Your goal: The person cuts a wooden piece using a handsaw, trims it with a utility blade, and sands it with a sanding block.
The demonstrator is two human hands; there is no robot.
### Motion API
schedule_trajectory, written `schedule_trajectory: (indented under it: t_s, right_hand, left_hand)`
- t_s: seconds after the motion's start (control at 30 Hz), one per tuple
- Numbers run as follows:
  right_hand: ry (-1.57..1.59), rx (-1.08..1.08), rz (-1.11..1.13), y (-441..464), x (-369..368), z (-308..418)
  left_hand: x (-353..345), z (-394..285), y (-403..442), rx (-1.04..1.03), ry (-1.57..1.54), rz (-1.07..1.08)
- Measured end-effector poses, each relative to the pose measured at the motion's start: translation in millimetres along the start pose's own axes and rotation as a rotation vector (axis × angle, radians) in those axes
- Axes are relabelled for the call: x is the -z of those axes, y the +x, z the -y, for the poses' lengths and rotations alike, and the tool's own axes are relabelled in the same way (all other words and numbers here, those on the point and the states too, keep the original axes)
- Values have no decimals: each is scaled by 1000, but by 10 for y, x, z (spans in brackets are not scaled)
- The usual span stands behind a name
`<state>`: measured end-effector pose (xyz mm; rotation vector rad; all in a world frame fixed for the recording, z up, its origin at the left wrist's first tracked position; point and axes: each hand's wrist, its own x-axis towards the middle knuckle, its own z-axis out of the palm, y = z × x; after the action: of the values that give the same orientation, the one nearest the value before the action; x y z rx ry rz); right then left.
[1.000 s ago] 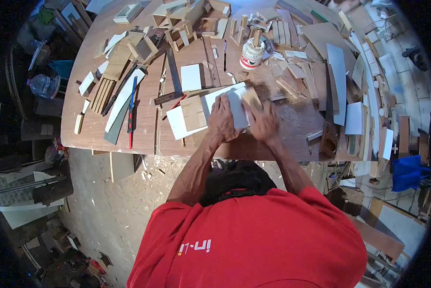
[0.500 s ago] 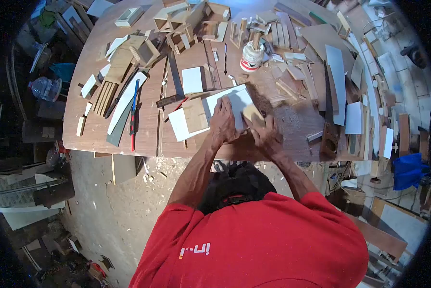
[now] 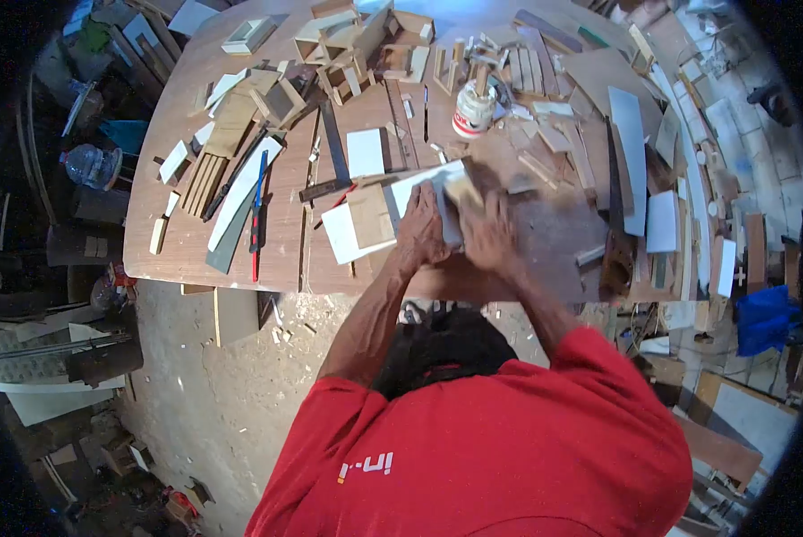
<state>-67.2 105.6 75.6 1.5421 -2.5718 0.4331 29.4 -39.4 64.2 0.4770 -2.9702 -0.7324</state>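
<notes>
My left hand (image 3: 423, 228) lies with its fingers stretched flat on a white board (image 3: 403, 190) near the table's front edge. To its right, my right hand (image 3: 491, 237) is closed round a tan block (image 3: 461, 190), smeared by motion. That block is against the right end of the white board; its underside is hidden. A square brown wooden piece (image 3: 370, 217) lies on the board's left part, beside my left hand. Just behind the board is a smaller white panel (image 3: 365, 153).
A try square (image 3: 333, 143) and a red-and-blue tool (image 3: 258, 215) lie to the left. Behind my hands stands a white glue tub (image 3: 475, 109) with sticks in it. Small wooden boxes (image 3: 343, 72) fill the back. Offcuts and a handsaw (image 3: 615, 224) are at right.
My right hand and the tan block have moved away from me and slightly left along the board's right end. My left hand stays on the board.
</notes>
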Motion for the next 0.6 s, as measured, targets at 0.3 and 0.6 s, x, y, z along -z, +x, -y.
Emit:
schedule_trajectory:
  t_s: [0.3,0.6]
  right_hand:
    - [251,-358,-44,520,128,-288]
    - [453,-456,-45,124,532,-166]
  left_hand:
    - [111,130,79,-132,-148,38]
    - [406,-183,-24,168,133,95]
